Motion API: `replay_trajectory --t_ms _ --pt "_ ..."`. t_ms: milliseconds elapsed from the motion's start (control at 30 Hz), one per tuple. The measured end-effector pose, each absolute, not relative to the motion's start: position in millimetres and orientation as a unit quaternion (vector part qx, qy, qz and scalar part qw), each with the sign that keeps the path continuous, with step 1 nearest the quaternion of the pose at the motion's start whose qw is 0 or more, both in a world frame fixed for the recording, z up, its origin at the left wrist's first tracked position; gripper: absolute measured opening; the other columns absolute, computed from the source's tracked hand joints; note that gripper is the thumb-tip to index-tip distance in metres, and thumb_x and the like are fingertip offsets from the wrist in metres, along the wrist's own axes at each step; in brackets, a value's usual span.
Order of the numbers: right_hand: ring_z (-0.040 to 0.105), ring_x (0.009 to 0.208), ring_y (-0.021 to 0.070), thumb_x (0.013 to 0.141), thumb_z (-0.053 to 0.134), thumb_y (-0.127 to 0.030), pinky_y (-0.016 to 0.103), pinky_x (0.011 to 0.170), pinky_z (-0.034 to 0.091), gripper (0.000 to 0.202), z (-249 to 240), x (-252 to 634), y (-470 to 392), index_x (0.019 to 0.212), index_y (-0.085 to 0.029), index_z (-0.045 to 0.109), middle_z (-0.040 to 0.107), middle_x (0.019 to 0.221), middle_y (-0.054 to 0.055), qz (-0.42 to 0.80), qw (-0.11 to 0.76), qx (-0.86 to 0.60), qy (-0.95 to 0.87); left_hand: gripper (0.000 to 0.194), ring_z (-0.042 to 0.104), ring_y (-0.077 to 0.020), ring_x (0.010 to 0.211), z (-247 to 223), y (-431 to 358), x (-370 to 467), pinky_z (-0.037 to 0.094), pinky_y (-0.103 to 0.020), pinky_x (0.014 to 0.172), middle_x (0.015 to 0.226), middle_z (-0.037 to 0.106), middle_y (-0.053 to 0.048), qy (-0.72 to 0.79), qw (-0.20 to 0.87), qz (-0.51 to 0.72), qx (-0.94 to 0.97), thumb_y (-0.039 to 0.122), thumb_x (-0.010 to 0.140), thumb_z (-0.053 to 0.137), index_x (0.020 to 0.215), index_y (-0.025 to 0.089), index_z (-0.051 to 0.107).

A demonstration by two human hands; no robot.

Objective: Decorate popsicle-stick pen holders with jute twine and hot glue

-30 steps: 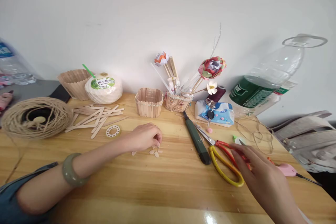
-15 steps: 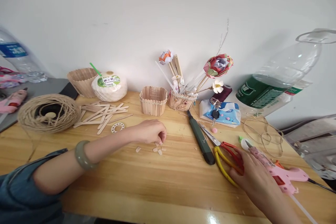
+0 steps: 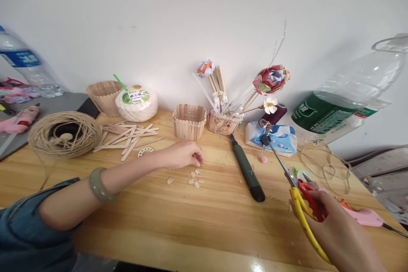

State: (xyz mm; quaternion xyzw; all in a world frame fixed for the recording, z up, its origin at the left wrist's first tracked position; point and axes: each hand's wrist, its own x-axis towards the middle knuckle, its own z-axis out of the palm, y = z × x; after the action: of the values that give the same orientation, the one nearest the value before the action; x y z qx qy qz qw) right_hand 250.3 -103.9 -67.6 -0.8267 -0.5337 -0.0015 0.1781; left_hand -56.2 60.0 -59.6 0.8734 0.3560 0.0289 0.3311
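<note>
My right hand (image 3: 342,225) grips a pair of scissors (image 3: 307,214) with red and yellow handles, raised off the table with the blades pointing away to the upper left. Over the middle of the table is my left hand (image 3: 185,154), its fingers curled together; whatever they may hold is hidden. Just below it lie several small cut pieces of wooden craft stick (image 3: 194,178). A small craft-stick basket (image 3: 189,123) with beaded trim stands behind that hand. Between my hands rests a dark green utility knife (image 3: 247,168).
At left are a twine roll (image 3: 65,134), loose craft sticks (image 3: 129,138), a white coconut (image 3: 137,106) and another stick basket (image 3: 103,97). Paper flowers (image 3: 270,80) fill a decorated basket (image 3: 225,122). To the right sit a tissue pack (image 3: 277,136), a large bottle (image 3: 325,110) and a pink glue gun (image 3: 366,216).
My right hand has lifted the scissors from the table and brought them nearer to me. My left hand has risen slightly off the small wood pieces. The view has shifted a little.
</note>
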Motion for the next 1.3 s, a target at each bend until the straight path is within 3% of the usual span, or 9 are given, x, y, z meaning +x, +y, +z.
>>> replay_trajectory --t_ms 167,433,600,800,933,1033,1167,1300 --pt "0.063 0.061 0.0233 0.063 0.06 -0.054 0.031 0.049 0.048 0.035 -68.9 248.5 -102.5 0.079 -0.024 0.056 0.065 0.069 0.004 0.101 0.264 -0.779 -0.56 0.011 0.062 -0.0161 0.076 -61.9 55.9 -55.5 0.041 -0.021 0.067 0.08 0.071 -0.002 0.346 0.328 0.001 0.879 0.012 0.067 0.071 0.076 0.018 0.072" --pt "0.058 0.058 0.0191 0.061 0.062 -0.05 0.031 0.054 0.049 0.034 -63.6 224.2 -96.1 0.077 -0.023 0.051 0.059 0.07 0.002 0.163 0.336 -0.749 -0.547 0.011 0.059 -0.0172 0.071 -58.5 52.6 -53.6 0.035 -0.023 0.059 0.071 0.069 -0.001 0.381 0.334 0.007 0.862 0.009 0.064 0.067 0.065 0.02 0.071" --pt "0.055 0.055 0.0175 0.064 0.062 -0.05 0.029 0.053 0.046 0.033 -53.9 209.5 -103.7 0.079 -0.023 0.052 0.057 0.067 0.0 0.207 0.335 -0.743 -0.541 0.012 0.055 -0.0143 0.059 -60.5 50.7 -55.6 0.033 -0.023 0.054 0.061 0.065 0.001 0.4 0.389 0.044 0.829 0.006 0.062 0.068 0.063 0.018 0.069" --pt "0.045 0.051 0.0129 0.071 0.061 -0.049 0.023 0.045 0.037 0.028 -42.4 196.5 -110.2 0.071 -0.022 0.052 0.047 0.06 -0.003 0.282 0.292 -0.704 -0.583 0.005 0.061 -0.0144 0.07 -48.5 49.2 -50.0 0.044 -0.024 0.066 0.074 0.069 -0.002 0.401 0.51 0.143 0.747 0.017 0.069 0.068 0.072 0.014 0.067" --pt "0.041 0.054 0.0127 0.071 0.054 -0.065 0.023 0.047 0.035 0.044 -48.2 189.0 -108.7 0.078 -0.022 0.054 0.043 0.062 -0.003 0.324 0.324 -0.669 -0.585 0.013 0.063 -0.0138 0.072 -27.5 35.1 -40.6 0.049 -0.025 0.065 0.081 0.071 -0.005 0.388 0.583 0.2 0.685 0.026 0.074 0.064 0.078 0.014 0.064" --pt "0.036 0.052 0.0117 0.071 0.044 -0.076 0.024 0.047 0.035 0.058 -52.3 185.3 -106.2 0.085 -0.021 0.055 0.041 0.064 -0.003 0.378 0.306 -0.637 -0.599 0.015 0.062 -0.0113 0.07 -15.3 20.0 -33.0 0.049 -0.024 0.067 0.076 0.07 -0.003 0.381 0.655 0.26 0.599 0.025 0.068 0.07 0.076 0.014 0.065" --pt "0.046 0.062 0.0153 0.074 0.043 -0.074 0.029 0.061 0.045 0.061 -54.4 187.7 -101.6 0.094 -0.019 0.058 0.05 0.075 0.002 0.39 0.273 -0.616 -0.627 0.016 0.061 -0.0097 0.066 -7.3 4.9 -23.8 0.048 -0.023 0.068 0.066 0.067 0.0 0.375 0.723 0.32 0.484 0.015 0.057 0.079 0.069 0.013 0.069" --pt "0.052 0.066 0.0177 0.077 0.044 -0.069 0.028 0.06 0.046 0.061 -56.6 193.2 -98.1 0.109 -0.019 0.052 0.051 0.076 0.002 0.442 0.226 -0.555 -0.668 0.014 0.061 -0.01 0.066 -2.9 -1.9 -18.5 0.048 -0.023 0.066 0.064 0.068 0.0 0.378 0.734 0.332 0.457 0.013 0.056 0.079 0.066 0.013 0.07"
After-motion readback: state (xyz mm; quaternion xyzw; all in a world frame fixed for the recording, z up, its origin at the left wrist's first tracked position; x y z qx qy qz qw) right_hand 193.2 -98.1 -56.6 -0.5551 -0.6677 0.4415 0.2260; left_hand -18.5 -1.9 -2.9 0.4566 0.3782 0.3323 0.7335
